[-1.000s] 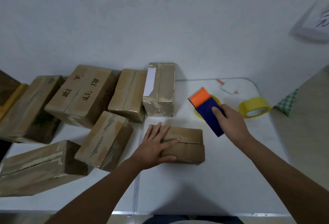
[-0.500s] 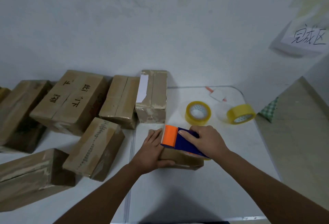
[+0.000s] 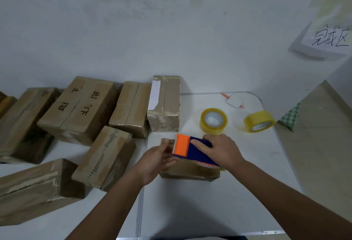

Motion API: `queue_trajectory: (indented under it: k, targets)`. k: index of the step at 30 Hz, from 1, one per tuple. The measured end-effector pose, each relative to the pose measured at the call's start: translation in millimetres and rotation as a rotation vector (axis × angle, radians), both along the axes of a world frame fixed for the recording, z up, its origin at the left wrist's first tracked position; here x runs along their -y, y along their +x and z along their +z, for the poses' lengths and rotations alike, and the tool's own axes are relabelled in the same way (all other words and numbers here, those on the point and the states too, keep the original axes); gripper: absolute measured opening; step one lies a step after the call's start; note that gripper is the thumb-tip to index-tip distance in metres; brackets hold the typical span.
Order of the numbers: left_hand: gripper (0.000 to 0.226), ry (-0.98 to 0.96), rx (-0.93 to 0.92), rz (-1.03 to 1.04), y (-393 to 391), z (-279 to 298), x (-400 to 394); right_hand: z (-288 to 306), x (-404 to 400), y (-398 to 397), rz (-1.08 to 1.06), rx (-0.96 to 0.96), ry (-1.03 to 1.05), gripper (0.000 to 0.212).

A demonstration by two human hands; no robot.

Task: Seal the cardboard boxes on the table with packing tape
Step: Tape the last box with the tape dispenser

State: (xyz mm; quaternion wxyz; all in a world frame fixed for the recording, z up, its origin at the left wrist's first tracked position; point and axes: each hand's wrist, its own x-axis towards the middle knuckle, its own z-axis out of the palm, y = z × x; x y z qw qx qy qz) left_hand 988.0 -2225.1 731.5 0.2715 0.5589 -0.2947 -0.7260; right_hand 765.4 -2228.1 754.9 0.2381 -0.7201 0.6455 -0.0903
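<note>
Right hand [image 3: 221, 149] grips the dispenser [image 3: 190, 149] on a box [image 3: 190, 169]; left hand [image 3: 154, 160], fingers relaxed, touches it. Wall sign [image 3: 330, 38] reads "完成区".

The right hand [image 3: 221, 149] holds a tape dispenser [image 3: 190, 149] on a small box [image 3: 190, 169]; the left hand [image 3: 154, 160] touches the box's left end.

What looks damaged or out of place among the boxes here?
The upright box behind the tape dispenser carries a white label torn off ragged at its lower end, and its front face looks scuffed. Nothing is spilled.
</note>
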Motion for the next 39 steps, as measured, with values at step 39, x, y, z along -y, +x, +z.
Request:
queue_trajectory:
  k: [39]
  targets:
    - [0.016, -0.153, 0.168, -0.047, -30.3, 32.1, -6.4, -4.9, -18.1, -23.1, -0.007, 0.199, -0.083, 0.044]
